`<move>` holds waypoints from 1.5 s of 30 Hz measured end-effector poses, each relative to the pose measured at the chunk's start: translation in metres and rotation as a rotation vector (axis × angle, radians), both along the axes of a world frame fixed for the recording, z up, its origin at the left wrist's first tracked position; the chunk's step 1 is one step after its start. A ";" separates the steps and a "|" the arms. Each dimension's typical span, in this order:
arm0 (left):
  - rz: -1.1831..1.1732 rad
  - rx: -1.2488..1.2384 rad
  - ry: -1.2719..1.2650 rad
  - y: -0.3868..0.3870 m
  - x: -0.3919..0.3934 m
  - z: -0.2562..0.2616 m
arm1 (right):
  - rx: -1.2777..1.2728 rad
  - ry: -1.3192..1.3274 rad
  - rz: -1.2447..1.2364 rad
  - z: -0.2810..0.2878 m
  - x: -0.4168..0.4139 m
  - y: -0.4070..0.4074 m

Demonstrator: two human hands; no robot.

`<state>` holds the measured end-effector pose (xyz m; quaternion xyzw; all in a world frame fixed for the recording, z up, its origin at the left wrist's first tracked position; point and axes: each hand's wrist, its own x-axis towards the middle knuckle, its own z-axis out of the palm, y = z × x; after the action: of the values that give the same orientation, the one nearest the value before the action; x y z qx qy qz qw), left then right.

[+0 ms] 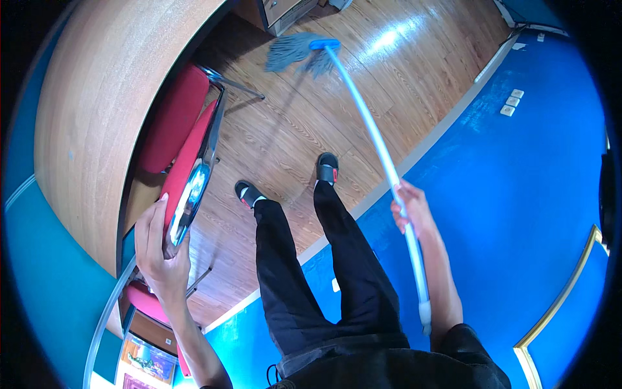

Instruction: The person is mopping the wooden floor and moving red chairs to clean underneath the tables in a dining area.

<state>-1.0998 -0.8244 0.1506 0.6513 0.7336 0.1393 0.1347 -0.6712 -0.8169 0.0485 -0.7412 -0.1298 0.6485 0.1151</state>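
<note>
My right hand (412, 206) is closed around the long pale handle of a string mop (371, 126). The mop's blue head and grey strands (294, 48) hang away from me over the wooden floor, at the top of the view; whether they touch the floor I cannot tell. At the left, my left hand (163, 245) grips the end of the backrest of a red chair with a chromed frame (184, 180). This chair stands against the edge of a desk, and its red seat (177, 119) reaches partly under the desktop.
A large wooden desk (97, 116) fills the left side. Another red chair (146, 301) stands at the lower left. A blue wall (486, 194) with several sockets (512, 101) runs along the right. A drawer cabinet (286, 14) is at the top.
</note>
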 end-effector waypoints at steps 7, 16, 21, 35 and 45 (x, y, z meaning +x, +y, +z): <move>0.011 0.028 -0.033 0.001 -0.001 0.001 | 0.225 -0.161 0.004 -0.068 0.026 0.093; -0.024 -0.011 -0.106 0.001 -0.005 0.002 | 0.264 -0.382 0.186 -0.097 -0.075 0.040; -0.141 -0.127 -0.260 0.003 -0.020 0.002 | 0.127 -0.332 0.306 -0.030 -0.123 -0.054; -0.400 -0.148 -0.162 0.016 -0.039 0.000 | -0.068 -0.140 -0.145 0.017 -0.206 -0.166; -0.258 -0.108 -0.281 0.009 -0.038 -0.001 | 0.434 -0.285 -0.111 -0.130 -0.151 0.004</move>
<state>-1.1380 -0.8157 0.1492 0.7060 0.6244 0.1709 0.2874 -0.8222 -0.8131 -0.0814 -0.7890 -0.2402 0.4870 0.2873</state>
